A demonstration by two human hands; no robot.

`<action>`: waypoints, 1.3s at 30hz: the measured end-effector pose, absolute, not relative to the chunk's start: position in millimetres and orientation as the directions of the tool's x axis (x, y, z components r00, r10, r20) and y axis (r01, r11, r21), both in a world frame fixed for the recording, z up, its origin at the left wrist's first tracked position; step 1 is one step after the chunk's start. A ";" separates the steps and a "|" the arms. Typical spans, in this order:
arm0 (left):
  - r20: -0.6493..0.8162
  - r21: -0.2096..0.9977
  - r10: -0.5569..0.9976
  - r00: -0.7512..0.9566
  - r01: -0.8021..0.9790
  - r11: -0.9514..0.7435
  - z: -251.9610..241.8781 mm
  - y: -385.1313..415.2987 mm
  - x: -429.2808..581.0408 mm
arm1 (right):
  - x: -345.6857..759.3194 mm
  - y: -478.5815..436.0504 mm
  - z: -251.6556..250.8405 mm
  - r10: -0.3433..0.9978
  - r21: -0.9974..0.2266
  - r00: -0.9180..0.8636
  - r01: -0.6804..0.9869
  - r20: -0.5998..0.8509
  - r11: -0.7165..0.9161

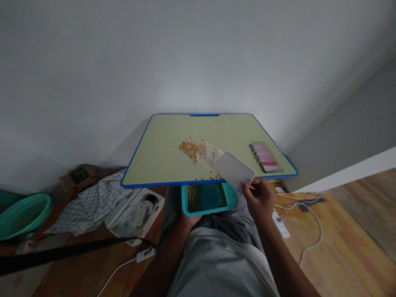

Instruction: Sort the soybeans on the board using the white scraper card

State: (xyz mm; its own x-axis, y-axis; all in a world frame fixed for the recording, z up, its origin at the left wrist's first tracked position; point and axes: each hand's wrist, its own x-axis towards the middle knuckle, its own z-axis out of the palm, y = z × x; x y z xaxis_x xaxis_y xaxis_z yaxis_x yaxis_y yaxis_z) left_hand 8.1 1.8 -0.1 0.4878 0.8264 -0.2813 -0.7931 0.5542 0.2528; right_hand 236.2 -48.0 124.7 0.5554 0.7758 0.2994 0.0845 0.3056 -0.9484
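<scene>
Green table (161, 156) by white wall (185, 62) | right hand (260, 199) grips white card (234, 170) | left hand (187, 221) under teal tray (213, 210), grip unseen

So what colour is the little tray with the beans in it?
The tray is teal, seen clearly in the head view.

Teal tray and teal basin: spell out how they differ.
The teal tray is rectangular and shallow; the teal basin is round and deeper. The teal tray carries yellow beans; nothing shows inside the teal basin. The left hand holds the teal tray under the table's near edge, while the teal basin sits on the floor at far left, untouched. Both share the same teal colour.
</scene>
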 end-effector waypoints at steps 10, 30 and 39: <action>-0.355 0.277 0.810 0.467 -0.775 0.568 3.5 0.4 7.2 | 232.1 -44.1 122.7 0.786 -0.954 0.544 0.104 0.291 0.282; -0.250 0.260 0.834 0.493 -0.795 0.548 17.3 -1.8 8.4 | 238.3 -34.6 134.7 0.855 -0.976 0.490 -0.034 0.170 0.214; -0.251 0.297 0.824 0.508 -0.770 0.565 18.0 -4.3 9.0 | 238.3 -34.0 133.0 0.866 -0.979 0.479 -0.056 0.148 0.198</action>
